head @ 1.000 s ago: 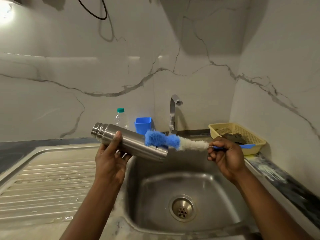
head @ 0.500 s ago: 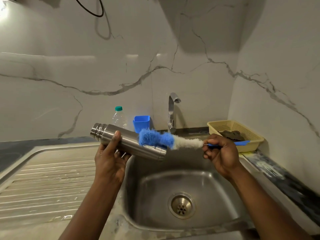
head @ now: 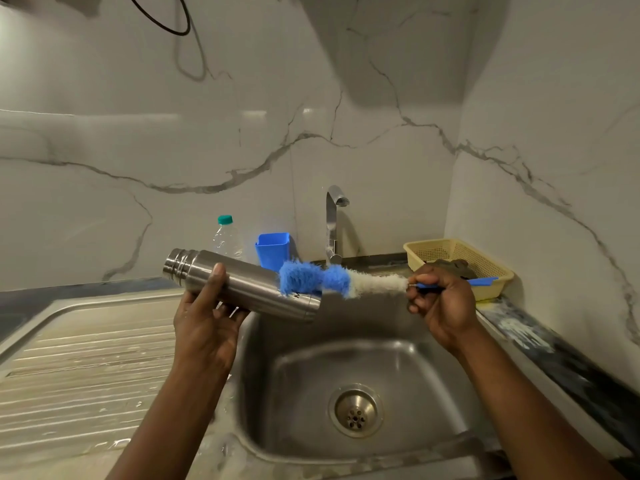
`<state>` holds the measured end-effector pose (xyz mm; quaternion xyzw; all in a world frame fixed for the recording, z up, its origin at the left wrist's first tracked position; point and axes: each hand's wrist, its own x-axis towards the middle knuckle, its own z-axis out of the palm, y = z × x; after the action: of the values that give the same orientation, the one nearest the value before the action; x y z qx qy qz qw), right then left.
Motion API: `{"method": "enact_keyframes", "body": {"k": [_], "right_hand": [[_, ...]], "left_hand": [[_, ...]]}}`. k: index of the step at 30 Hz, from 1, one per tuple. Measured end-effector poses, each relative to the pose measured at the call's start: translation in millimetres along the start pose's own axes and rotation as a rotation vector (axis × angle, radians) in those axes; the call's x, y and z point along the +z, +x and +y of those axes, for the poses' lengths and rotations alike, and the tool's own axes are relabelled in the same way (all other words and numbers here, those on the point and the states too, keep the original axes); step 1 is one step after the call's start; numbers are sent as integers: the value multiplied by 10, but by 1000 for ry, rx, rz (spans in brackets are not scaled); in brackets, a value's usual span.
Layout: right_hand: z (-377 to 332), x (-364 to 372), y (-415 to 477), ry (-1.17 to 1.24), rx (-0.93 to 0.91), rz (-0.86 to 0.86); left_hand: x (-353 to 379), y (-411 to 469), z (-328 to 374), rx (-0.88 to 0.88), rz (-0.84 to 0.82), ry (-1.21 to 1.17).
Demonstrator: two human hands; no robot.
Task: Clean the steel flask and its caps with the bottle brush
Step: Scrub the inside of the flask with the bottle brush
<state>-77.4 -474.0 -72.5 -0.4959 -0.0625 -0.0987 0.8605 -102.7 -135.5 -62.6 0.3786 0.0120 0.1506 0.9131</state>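
Observation:
My left hand (head: 204, 317) grips the steel flask (head: 249, 285), held almost level above the left edge of the sink, its capped end pointing left. The bottle brush (head: 329, 279), blue at the tip and white nearer the handle, lies against the flask's right end. My right hand (head: 441, 299) holds the brush by its blue handle, whose end sticks out toward the yellow basket.
Below lies the steel sink basin (head: 408, 368) with its drain (head: 356, 410), and a ribbed draining board (head: 86, 368) on the left. At the back stand a tap (head: 332, 223), a blue cup (head: 273, 250) and a clear plastic bottle (head: 227, 237). A yellow basket (head: 485, 268) sits at the right by the wall.
The brush tip has slid a little along the flask's right end; both hands stay in nearly the same place over the sink.

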Motion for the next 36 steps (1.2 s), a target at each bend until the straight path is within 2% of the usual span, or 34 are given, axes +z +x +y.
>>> {"method": "enact_keyframes", "body": {"k": [3, 8, 14, 21, 27, 33, 36], "right_hand": [[-31, -29, -4, 11, -4, 25], [80, 101, -22, 12, 73, -45], [-88, -123, 16, -2, 21, 66], [30, 9, 9, 16, 55, 10], [-116, -166, 31, 64, 16, 123], [54, 30, -1, 29, 104, 37], [-58, -64, 10, 27, 65, 93]], "left_hand": [[14, -9, -4, -5, -5, -16], [77, -86, -51, -40, -14, -14], [58, -37, 95, 38, 29, -78], [96, -107, 19, 0, 48, -64], [89, -79, 91, 19, 43, -81], [93, -98, 52, 7, 50, -63], [71, -79, 74, 10, 53, -75]]}}
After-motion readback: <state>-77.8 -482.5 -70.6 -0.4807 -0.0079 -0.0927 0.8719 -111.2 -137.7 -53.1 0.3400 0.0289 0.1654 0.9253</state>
